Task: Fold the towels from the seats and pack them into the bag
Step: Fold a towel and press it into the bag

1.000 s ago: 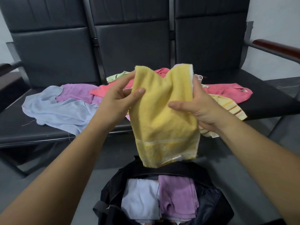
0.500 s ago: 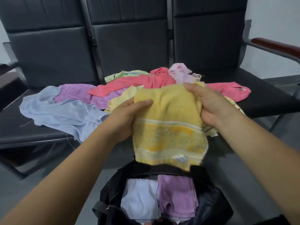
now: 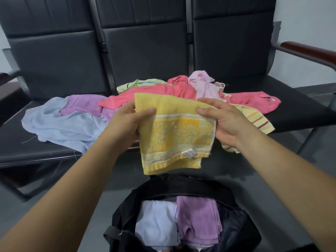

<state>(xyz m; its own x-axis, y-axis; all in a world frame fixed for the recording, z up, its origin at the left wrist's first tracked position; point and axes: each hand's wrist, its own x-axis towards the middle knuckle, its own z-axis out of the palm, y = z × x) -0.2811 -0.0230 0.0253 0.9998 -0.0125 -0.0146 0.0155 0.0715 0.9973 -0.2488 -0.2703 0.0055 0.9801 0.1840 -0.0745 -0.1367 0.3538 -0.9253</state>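
3 black seats (image 3: 300,113) in a row, joined like a bench. L seat: a light blue towel (image 3: 60,128), all crumpled, w/ a purple towel (image 3: 85,104) touching it at the back. Mid seat: a big red-pink towel (image 3: 163,95), a green towel (image 3: 134,84) behind it, a pale pink towel (image 3: 203,84) bunched up beside it. R seat: another red-pink one (image 3: 254,100) & a yellow striped towel (image 3: 254,119) at the front edge. Gray floor (image 3: 54,197) below; a black bag (image 3: 123,224) sits on it in front of the seats.

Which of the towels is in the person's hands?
The yellow towel, held by the left hand and the right hand; the rest lie on the seats or sit folded in the bag.
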